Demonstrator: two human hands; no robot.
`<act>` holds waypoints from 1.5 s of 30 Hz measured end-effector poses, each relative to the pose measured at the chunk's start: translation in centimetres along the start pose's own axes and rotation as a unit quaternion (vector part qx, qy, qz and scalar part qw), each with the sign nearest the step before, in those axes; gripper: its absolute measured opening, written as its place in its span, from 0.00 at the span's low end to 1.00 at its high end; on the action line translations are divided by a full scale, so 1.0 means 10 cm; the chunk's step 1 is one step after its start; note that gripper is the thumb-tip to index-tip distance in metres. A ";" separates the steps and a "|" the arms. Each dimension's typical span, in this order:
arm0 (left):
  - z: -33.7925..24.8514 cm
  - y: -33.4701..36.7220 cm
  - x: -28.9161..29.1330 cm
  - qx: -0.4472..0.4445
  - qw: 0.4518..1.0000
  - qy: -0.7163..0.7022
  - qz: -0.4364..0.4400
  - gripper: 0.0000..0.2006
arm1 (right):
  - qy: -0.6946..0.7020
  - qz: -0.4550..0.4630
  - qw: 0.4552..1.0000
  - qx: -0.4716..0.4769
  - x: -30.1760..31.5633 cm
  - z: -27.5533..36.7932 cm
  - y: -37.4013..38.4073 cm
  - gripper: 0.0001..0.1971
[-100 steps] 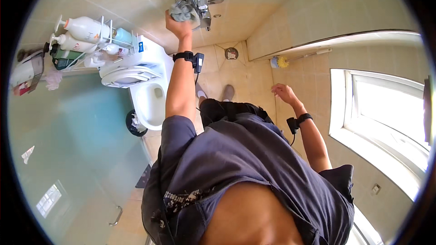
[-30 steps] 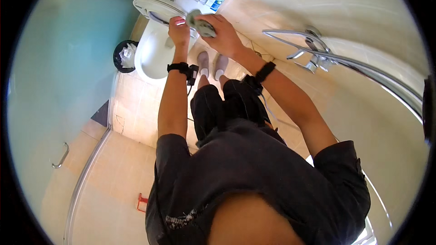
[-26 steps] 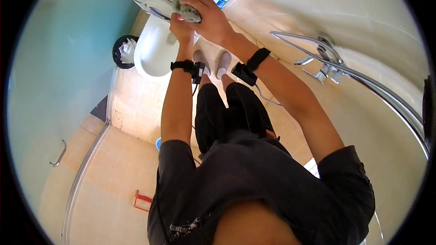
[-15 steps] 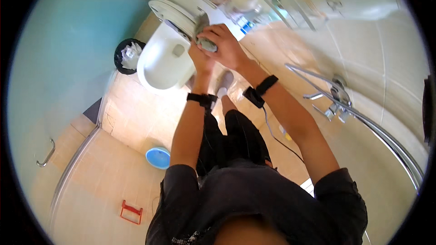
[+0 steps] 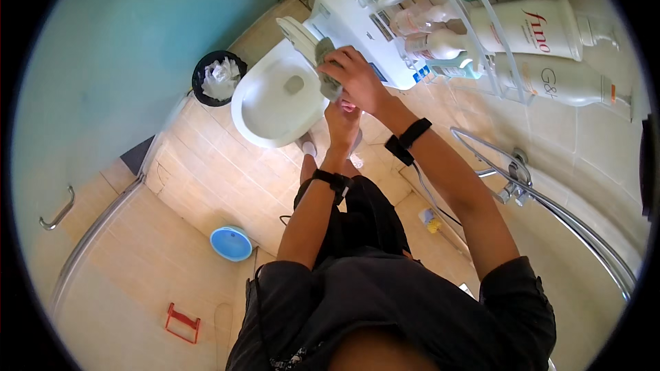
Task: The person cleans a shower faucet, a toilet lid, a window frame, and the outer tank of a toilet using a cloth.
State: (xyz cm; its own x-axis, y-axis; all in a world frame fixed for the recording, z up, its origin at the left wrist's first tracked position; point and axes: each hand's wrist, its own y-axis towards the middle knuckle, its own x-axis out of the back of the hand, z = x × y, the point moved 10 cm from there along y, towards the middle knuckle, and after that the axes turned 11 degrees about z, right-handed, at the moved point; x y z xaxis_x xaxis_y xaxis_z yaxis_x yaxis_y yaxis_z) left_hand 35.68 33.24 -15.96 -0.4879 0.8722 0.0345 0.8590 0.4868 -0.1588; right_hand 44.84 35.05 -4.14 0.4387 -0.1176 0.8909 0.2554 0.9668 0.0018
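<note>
My right hand (image 5: 359,81) is wrapped round a grey-green cloth (image 5: 326,62) and presses it against the raised toilet seat (image 5: 297,33). The cloth hangs down past the seat's right end, next to the white toilet bowl (image 5: 251,118). Just below the cloth is my left hand (image 5: 342,122), its fingers curled closed by the right edge of the bowl. What it grips, if anything, is hidden. Both wrists wear black straps.
The white cistern (image 5: 350,24) stands behind the seat. Bottles crowd a clear wall shelf (image 5: 505,69) at the upper right, above a shower mixer (image 5: 515,175). A black bin (image 5: 199,82) stands left of the toilet, and a blue basin (image 5: 231,243) lies lower left.
The view has shifted, showing more of the shelf and cistern. My left hand has come down and right, away from the seat's edge. My right hand still holds the cloth against the seat.
</note>
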 end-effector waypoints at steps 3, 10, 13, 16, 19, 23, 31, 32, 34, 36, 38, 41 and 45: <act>-0.08 -0.04 0.13 0.031 0.999 0.000 -0.011 0.12 | 0.055 0.005 0.998 -0.011 -0.11 0.03 0.47 0.27; 0.03 -0.32 0.56 0.018 0.998 0.061 -0.013 0.11 | 0.049 0.049 0.996 -0.061 -0.67 0.08 1.46 0.18; 0.26 -0.47 0.74 0.068 0.997 0.018 -0.025 0.12 | 0.036 0.084 0.992 -0.086 -1.07 0.09 1.74 0.16; 0.47 -0.61 0.93 0.105 0.994 0.022 -0.019 0.13 | 0.004 0.123 0.989 -0.085 -1.45 0.12 2.02 0.14; 0.52 -0.74 1.18 0.129 0.991 0.012 -0.022 0.13 | -0.011 0.168 0.979 -0.112 -1.78 0.15 2.22 0.15; 0.62 -0.87 1.48 0.204 0.978 0.019 -0.040 0.21 | 0.024 0.173 0.973 -0.150 -1.98 0.23 2.27 0.16; 0.43 -0.52 2.09 0.230 0.961 0.093 -0.123 0.26 | -0.002 0.112 0.993 -0.025 -2.06 0.82 2.00 0.16; 0.45 -0.51 2.13 0.233 0.959 0.093 -0.133 0.25 | 0.007 0.135 0.991 0.001 -2.09 0.93 1.95 0.16; 0.49 -0.54 2.18 0.239 0.955 0.095 -0.150 0.25 | 0.026 0.181 0.982 0.049 -2.21 1.09 1.86 0.17; 0.47 -0.55 2.19 0.238 0.954 0.086 -0.158 0.23 | 0.074 0.154 0.982 0.078 -2.22 1.08 1.86 0.18; 0.64 -0.59 2.25 0.229 0.956 0.104 -0.152 0.22 | 0.117 0.147 0.979 0.074 -2.27 0.92 1.94 0.18; 0.81 -0.66 2.35 0.223 0.957 0.116 -0.147 0.22 | 0.152 0.080 0.985 0.000 -2.48 0.38 2.21 0.17; 1.07 -0.78 2.47 0.238 0.957 0.077 -0.148 0.22 | 0.129 0.128 0.983 -0.021 -2.96 0.49 2.37 0.14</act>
State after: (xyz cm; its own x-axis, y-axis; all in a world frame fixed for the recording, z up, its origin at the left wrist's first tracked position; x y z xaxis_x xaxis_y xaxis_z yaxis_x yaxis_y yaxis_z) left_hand 15.23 50.48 -24.45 -0.6384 0.7146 0.2859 0.5018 0.6682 -0.5493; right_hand 33.73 62.56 -28.21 0.6952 0.0696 0.7154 0.1415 0.9626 -0.2311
